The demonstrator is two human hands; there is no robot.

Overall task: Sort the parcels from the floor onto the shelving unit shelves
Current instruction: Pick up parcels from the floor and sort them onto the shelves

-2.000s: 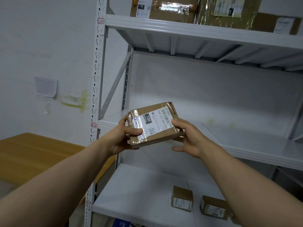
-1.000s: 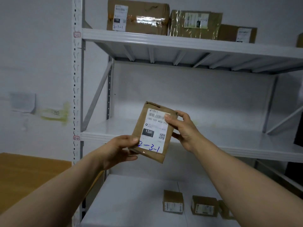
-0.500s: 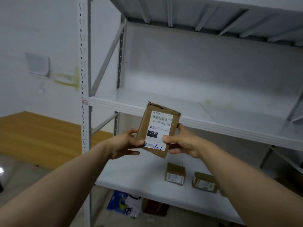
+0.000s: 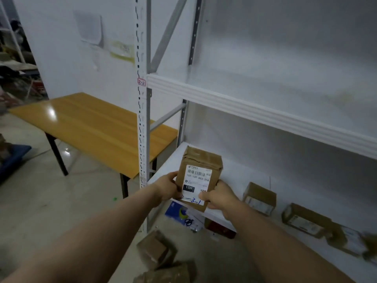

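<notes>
Over the lower shelf's (image 4: 169, 170) front left corner, your left hand (image 4: 167, 187) and right hand (image 4: 219, 196) clasp a labelled parcel (image 4: 199, 177), fingers wrapped around its sides. Three boxes (image 4: 259, 198) are shelved; floor parcels (image 4: 157, 250) remain.

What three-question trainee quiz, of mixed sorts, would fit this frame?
1. True or false: both hands hold the labelled parcel.
2. Which red tag marks the shelf post beside the middle shelf? A) 2-2 B) 4-5 C) 1-9
3. Fill in: beyond the post stands a wooden ____.

Key
1. True: the left hand and right hand grip its lower corners.
2. A, the tag.
3. table.
</notes>
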